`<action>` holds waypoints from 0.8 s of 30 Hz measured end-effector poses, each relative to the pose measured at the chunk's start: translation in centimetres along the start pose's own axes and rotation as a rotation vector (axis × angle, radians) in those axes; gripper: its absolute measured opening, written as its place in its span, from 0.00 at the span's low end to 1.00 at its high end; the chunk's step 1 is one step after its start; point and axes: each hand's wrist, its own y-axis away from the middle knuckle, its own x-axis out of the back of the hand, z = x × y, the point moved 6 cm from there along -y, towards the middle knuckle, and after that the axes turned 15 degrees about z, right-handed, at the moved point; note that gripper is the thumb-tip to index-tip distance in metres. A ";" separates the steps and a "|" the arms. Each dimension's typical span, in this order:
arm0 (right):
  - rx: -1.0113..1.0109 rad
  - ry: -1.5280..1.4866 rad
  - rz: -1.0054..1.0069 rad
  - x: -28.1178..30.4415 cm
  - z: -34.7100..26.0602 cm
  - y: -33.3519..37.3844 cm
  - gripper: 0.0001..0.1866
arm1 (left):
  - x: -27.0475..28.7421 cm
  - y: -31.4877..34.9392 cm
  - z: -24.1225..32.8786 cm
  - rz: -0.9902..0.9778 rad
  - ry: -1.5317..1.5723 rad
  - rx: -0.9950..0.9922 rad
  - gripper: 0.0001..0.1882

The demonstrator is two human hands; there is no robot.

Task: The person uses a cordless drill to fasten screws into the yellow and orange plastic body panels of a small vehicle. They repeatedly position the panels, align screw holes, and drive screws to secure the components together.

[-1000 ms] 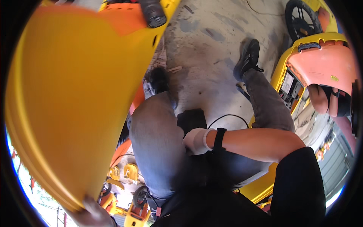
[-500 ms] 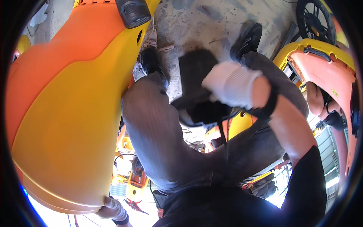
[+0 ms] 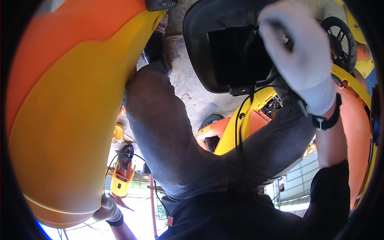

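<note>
My right hand (image 3: 298,52), in a white knit glove, is closed with thumb and fingers curled at the right side of a black plastic housing (image 3: 196,52). The housing is rounded and hollow, with a dark rectangular part inside. It is held up above the floor, and a thin black cable (image 3: 237,132) hangs from its lower edge. What lies right under the fingertips is partly hidden. At the lower left, my gloved left hand (image 3: 107,210) grips the bottom edge of a large orange and yellow plastic body (image 3: 72,132), which fills the left side.
An orange and yellow machine part (image 3: 228,132) with a wheel sits beyond my legs. To the right stand another orange body (image 3: 354,136) and a black spoked wheel (image 3: 340,42). A smaller yellow and orange unit (image 3: 122,178) shows at lower left. Grey concrete floor (image 3: 188,88) lies between my legs.
My right hand has come up and to the right with the black housing, which is tilted so its hollow inside shows. My left hand stays at the big body's edge.
</note>
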 end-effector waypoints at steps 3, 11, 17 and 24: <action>-0.243 0.167 -0.802 -5.1 1.7 7.5 0.07 | -0.3 0.2 -1.0 0.019 0.003 -0.015 0.44; -0.466 0.380 -0.760 -20.4 15.2 18.8 0.13 | 0.8 1.5 -1.9 -0.102 0.017 0.094 0.43; -0.001 0.427 -0.630 -24.1 13.3 16.7 0.19 | 0.7 0.5 1.5 -0.097 0.009 0.101 0.37; -0.492 0.392 -0.982 -24.2 14.2 12.7 0.24 | 2.6 0.3 2.8 -0.157 -0.029 0.153 0.31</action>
